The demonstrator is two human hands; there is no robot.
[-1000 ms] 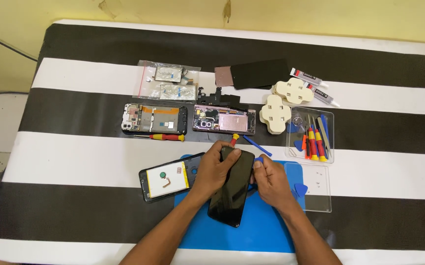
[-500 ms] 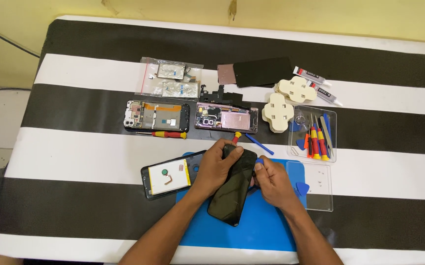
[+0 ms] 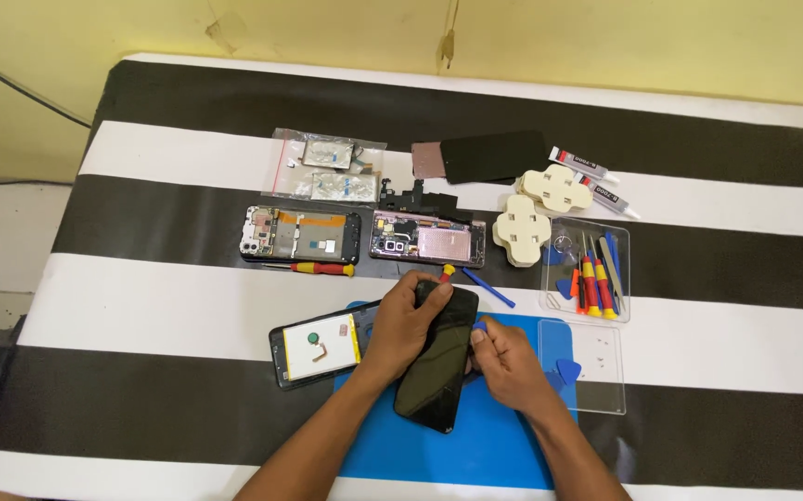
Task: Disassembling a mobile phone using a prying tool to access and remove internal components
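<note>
Left hand point(image 3: 408, 325) clenched over the upper end of a black phone point(image 3: 438, 357), right hand point(image 3: 503, 362) pinching its right edge with a small blue pick point(image 3: 480, 326) at the fingertips — phone tilted, low in the frame's centre, over a blue mat point(image 3: 475, 436). Just left, an opened phone back point(image 3: 318, 345); above, two stripped phone frames point(image 3: 301, 234) and a red screwdriver point(image 3: 322, 268) on the striped bench point(image 3: 141, 306) — tool tray point(image 3: 585, 269) at right.

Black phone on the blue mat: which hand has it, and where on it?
The left hand grips the black phone by its top end. The right hand touches its right edge, pinching a small blue pick.
</note>
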